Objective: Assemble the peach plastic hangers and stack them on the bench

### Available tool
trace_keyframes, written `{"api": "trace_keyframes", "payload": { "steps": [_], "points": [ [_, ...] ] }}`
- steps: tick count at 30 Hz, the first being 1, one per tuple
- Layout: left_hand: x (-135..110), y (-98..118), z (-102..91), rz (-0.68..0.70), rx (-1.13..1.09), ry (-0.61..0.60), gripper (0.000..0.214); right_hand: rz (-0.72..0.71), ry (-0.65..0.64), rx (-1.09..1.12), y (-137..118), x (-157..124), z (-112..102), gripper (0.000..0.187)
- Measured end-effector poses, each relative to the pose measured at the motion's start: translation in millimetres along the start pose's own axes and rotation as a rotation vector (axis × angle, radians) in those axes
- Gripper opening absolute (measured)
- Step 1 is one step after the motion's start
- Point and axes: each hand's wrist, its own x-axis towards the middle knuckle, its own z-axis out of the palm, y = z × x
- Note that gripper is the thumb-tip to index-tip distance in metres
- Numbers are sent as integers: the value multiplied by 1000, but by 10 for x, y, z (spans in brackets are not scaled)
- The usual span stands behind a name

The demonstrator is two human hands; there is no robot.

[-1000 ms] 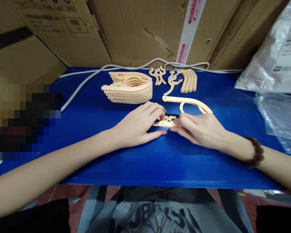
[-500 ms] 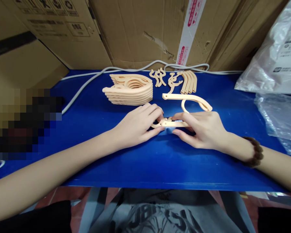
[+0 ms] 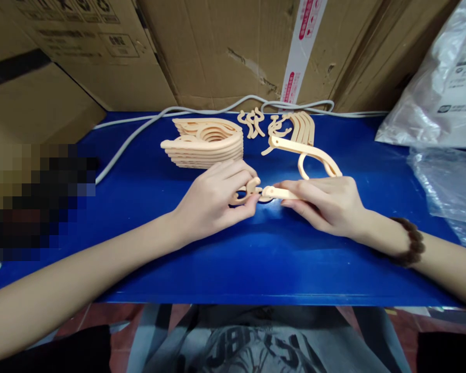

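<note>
Between thumb and fingers, my left hand (image 3: pixel 217 199) pinches a small curved beige hanger hook (image 3: pixel 253 184). My right hand (image 3: pixel 330 204) is closed on a beige plastic folding-hanger arm piece (image 3: pixel 305 149), whose long upper bar slants up above the hand. The lower bar's round, holed end (image 3: pixel 271 191) points left and nearly meets the hook; whether they touch I cannot tell. My fingers hide part of both pieces. Just behind my left hand stands a stack of folded beige hangers (image 3: pixel 205 154).
Loose hooks (image 3: pixel 255 124) and several curved arm pieces (image 3: pixel 305 127) lie at the back of the blue table (image 3: pixel 225 269). A white cable (image 3: pixel 128 142) runs along the cardboard boxes (image 3: pixel 225 52). Plastic packaging (image 3: pixel 423 103) is at the right.
The hook in my left hand has turned and rises clearer of the fingers. My right hand has tilted the arm piece, its upper bar's left end now higher and further right.
</note>
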Motion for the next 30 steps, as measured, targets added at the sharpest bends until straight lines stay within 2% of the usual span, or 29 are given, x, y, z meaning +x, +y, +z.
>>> {"api": "trace_keyframes", "payload": {
  "steps": [3, 9, 14, 21, 27, 30],
  "points": [
    [6, 18, -19, 8, 19, 29, 15, -28, 1, 2, 5, 1, 9, 24],
    [-16, 43, -35, -48, -25, -56, 21, -40, -24, 3, 30, 3, 28, 25],
    [-58, 2, -7, -35, -70, -105, 22, -30, -38, 1, 25, 1, 36, 25],
    [-40, 9, 7, -50, 10, -141, 30, 2, -38, -38, 11, 24, 40, 23],
    [-17, 44, -43, -11, -9, -99, 32, 31, -46, -52, 24, 12, 41, 23],
    [-24, 35, -46, -1, -26, -128, 29, 5, -44, -48, 21, 13, 48, 21]
  ]
}}
